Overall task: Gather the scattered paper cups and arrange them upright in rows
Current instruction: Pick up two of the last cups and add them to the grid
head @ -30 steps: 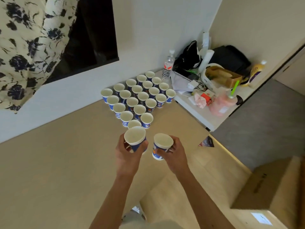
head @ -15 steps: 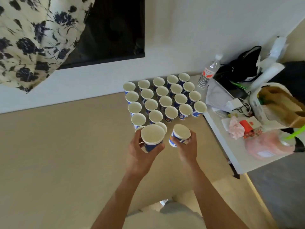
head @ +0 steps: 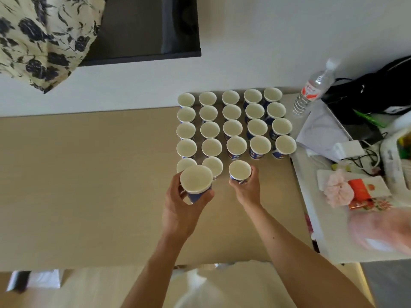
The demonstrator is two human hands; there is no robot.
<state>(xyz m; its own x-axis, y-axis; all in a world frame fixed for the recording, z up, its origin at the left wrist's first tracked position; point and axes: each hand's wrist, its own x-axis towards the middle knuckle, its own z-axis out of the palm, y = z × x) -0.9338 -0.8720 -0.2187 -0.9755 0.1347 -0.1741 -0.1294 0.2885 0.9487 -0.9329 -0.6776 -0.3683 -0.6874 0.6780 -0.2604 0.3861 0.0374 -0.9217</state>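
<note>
— On the beige wooden tabletop (head: 89, 185), looking down from your head: where do the cups stand?
— The upright white-and-blue paper cups (head: 232, 127) form a block against the wall, ahead of both my hands: four full rows of five. The nearest row has only two cups (head: 213, 164), at its left end.
— And your hands?
— My right hand (head: 246, 190) curls round a white-rimmed blue paper cup (head: 239, 170), mouth up, at the third place of that near row; I cannot tell whether its base touches the table. My left hand (head: 182, 210) grips a second paper cup of the same kind (head: 195, 178), raised above the near row's left end and partly covering the two there.
— What does the next move turn on?
— I judge the two free places lie right of my right hand's cup, toward the white side table (head: 322, 218). My right hand is nearer them; the left one would have to cross past it. Both held cups have their long axis vertical, so each needs only lowering straight
</note>
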